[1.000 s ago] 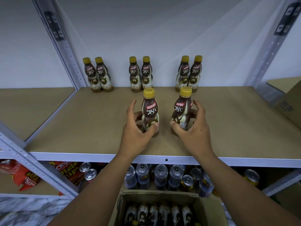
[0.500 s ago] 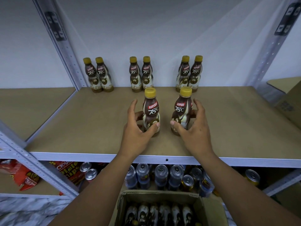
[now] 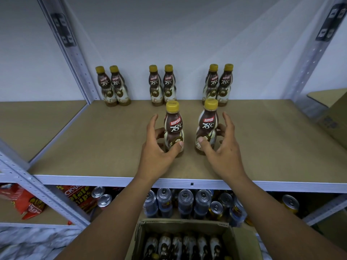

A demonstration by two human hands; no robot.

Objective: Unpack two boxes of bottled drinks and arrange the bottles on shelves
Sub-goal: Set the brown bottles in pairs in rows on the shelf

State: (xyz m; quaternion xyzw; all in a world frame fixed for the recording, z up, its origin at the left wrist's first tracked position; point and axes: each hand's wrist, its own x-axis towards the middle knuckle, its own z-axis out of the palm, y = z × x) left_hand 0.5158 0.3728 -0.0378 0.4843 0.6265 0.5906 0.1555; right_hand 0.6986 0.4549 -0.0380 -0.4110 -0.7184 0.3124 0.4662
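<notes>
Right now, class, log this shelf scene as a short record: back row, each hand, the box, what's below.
back row: six bottles, three pairs, upright
left hand: curled round the left front bottle, standing on the shelf
right hand: curled round the right front bottle
box: open, more bottles inside
below: cans, chip bags

shelf (image 3: 272,143) | six back bottles (image 3: 155,87) in pairs | two front bottles (image 3: 173,126)
</notes>
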